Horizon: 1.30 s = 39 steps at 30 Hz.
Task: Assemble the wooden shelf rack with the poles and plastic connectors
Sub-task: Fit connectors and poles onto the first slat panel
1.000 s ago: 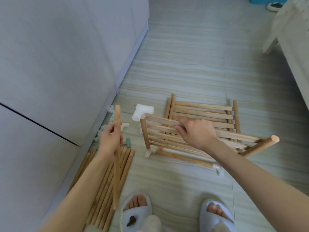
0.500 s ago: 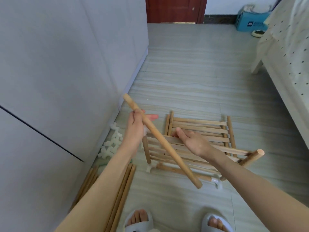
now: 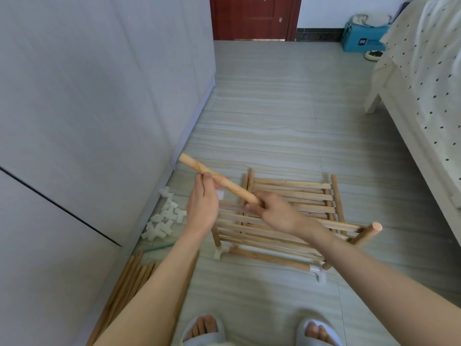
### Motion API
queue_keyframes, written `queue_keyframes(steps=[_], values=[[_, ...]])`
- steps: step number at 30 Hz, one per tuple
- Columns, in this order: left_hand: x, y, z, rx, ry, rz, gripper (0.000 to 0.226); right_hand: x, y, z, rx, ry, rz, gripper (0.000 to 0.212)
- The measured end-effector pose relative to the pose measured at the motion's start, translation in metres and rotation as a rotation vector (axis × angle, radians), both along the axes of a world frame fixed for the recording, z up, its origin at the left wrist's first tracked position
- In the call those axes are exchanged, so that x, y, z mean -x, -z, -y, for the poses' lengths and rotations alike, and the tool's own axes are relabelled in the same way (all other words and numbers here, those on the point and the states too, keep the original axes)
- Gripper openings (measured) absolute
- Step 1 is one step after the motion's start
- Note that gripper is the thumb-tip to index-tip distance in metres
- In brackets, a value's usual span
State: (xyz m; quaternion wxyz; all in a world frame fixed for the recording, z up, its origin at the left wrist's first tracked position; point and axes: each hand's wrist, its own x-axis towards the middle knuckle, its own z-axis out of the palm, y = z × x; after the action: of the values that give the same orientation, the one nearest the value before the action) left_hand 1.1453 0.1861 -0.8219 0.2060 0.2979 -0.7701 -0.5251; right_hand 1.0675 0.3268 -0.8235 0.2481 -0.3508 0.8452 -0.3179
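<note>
I hold a short wooden pole [image 3: 219, 179] slanted above the floor, its far end up left. My left hand [image 3: 203, 203] grips its middle and my right hand [image 3: 277, 214] is closed around its lower right end. Below my hands stands the partly built rack [image 3: 287, 236]: a slatted wooden shelf on short poles, with white plastic connectors [image 3: 219, 253] at its near corners and one pole [image 3: 366, 233] sticking up at the right. A second slatted shelf [image 3: 299, 188] lies flat behind it.
Several loose white connectors [image 3: 164, 218] lie by the grey cabinet wall [image 3: 99, 108] at left. A bundle of spare poles [image 3: 127, 283] rests on the floor near my left foot. A bed [image 3: 424, 96] stands at right, a red door [image 3: 252, 16] at the far end.
My right hand has left the rack's shelf and taken the lower end of the pole. The pole went from upright in my left hand to slanted above the rack. The view has tilted up.
</note>
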Motion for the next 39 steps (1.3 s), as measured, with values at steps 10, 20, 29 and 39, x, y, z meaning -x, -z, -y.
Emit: queue_keyframes(steps=[10,20,29,39], values=[[-0.006,0.016,0.021,-0.066,0.062,0.076,0.029,0.029,-0.016,-0.079,-0.366,0.065,-0.515,0.04],[-0.004,0.018,0.021,-0.074,0.02,0.08,0.029,0.019,0.005,-0.089,-0.23,0.11,-0.537,0.039],[-0.004,0.02,0.022,-0.084,0.018,0.063,0.03,0.014,0.008,-0.083,-0.219,0.088,-0.632,0.044],[-0.015,0.023,0.021,-0.049,0.07,0.099,0.027,0.018,0.01,-0.073,-0.125,0.028,-0.704,0.069]])
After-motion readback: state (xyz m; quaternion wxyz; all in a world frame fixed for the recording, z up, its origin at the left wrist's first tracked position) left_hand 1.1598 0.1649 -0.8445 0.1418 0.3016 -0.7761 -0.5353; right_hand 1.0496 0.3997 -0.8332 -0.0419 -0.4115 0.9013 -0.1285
